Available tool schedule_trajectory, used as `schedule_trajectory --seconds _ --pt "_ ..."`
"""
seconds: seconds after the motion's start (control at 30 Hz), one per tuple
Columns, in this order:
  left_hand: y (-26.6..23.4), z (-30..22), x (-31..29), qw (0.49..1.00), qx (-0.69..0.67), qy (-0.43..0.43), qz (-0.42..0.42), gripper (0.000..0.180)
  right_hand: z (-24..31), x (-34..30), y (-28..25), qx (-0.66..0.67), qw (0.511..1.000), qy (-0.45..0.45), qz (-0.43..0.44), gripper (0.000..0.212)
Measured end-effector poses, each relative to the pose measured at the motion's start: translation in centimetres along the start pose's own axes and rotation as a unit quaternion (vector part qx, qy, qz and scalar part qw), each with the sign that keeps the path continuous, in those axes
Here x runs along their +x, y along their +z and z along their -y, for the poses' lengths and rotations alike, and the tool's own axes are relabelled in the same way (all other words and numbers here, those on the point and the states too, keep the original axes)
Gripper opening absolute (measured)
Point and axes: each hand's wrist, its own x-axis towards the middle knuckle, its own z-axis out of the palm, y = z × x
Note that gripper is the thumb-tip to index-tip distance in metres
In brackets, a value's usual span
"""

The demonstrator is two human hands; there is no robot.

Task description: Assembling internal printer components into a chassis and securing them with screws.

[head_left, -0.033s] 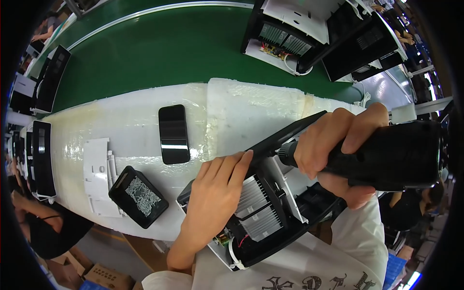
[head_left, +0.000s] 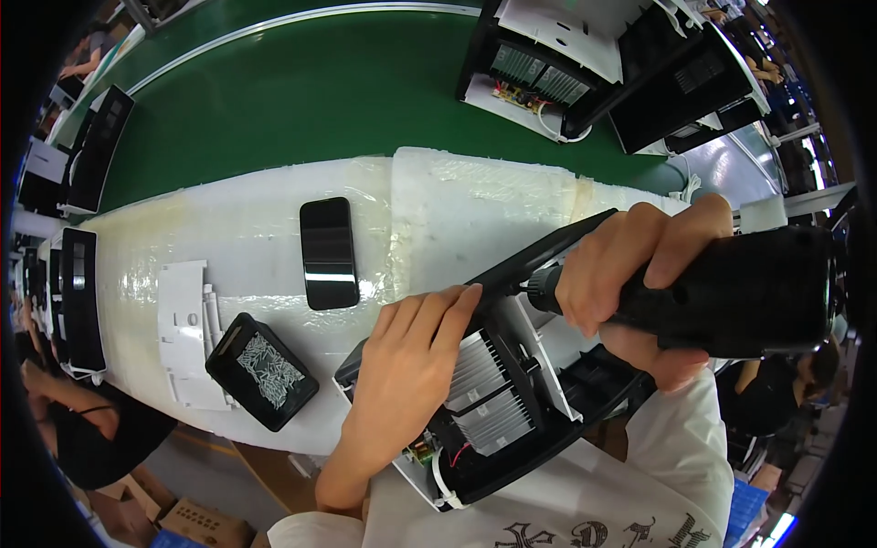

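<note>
An opened heater (head_left: 548, 429) with a black housing, silvery finned blocks and a white inner panel lies tilted at the near side of the bench, close to my shirt. My left hand (head_left: 406, 370) grips its left part, fingers bent over the edge of the black panel; the thumb is hidden. My right hand (head_left: 630, 274) is wrapped round a black power screwdriver (head_left: 740, 297), held level with its collar pointing left at the inside of the housing. Where the bit's tip meets the heater cannot be made out.
Left of the heater stands a black tray (head_left: 306, 388) of small screws, beside white plastic panels (head_left: 187, 338). A black phone (head_left: 329, 251) lies on the white foam-covered bench. Beyond, more heaters (head_left: 539, 78) stand on the green conveyor (head_left: 301, 100). Other people work at both sides.
</note>
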Motion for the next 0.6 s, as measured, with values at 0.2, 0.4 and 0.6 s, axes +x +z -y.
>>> schedule_trajectory --seconds 0.2,0.4,0.6 --pt "-1.7 -0.2 -1.2 0.969 -0.215 -0.009 -0.125 0.029 -0.7 0.7 -0.7 0.014 1.0 -0.007 0.025 0.067" --pt "-2.5 -0.9 -7.5 0.935 -0.166 -0.12 -0.29 0.024 -0.4 0.6 -1.3 0.012 1.0 0.0 -0.003 0.068" --pt "-1.7 -2.3 -13.3 0.915 -0.138 -0.198 -0.324 0.021 -0.5 0.0 -1.2 -0.075 0.988 -0.095 -0.092 0.058"
